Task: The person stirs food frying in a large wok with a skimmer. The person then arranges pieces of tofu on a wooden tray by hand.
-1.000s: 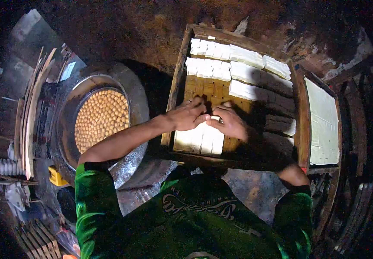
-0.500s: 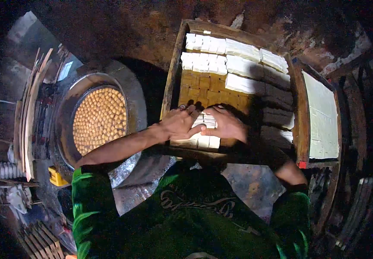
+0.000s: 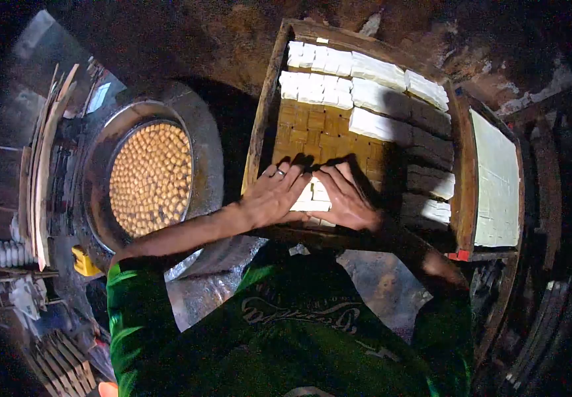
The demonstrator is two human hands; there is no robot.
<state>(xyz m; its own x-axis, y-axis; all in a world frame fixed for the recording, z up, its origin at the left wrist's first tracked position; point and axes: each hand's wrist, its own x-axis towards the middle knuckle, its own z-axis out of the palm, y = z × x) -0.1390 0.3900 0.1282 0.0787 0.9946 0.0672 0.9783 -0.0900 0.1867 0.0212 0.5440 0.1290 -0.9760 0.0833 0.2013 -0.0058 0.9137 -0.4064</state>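
My left hand and my right hand are cupped around a small group of cut white tofu pieces, pressing it from both sides. Their thumbs lie along the near side and the fingers point away from me; a ring shows on the left hand. The group is at the near edge of a wooden-framed tray with a woven bamboo bottom. Uncut-looking tofu strips and rows of cut tofu lie farther back in the tray. My hands hide part of the held pieces.
To the left, a large round pan holds many golden-brown fried pieces. A second wooden frame with a white tofu slab adjoins the tray on the right. A yellow object and wooden planks are at far left.
My hands have gone from overlapping the tofu with thumbs nearly meeting to flanking it, fingers straighter. The near tofu pieces are now mostly covered. The view has shifted slightly.
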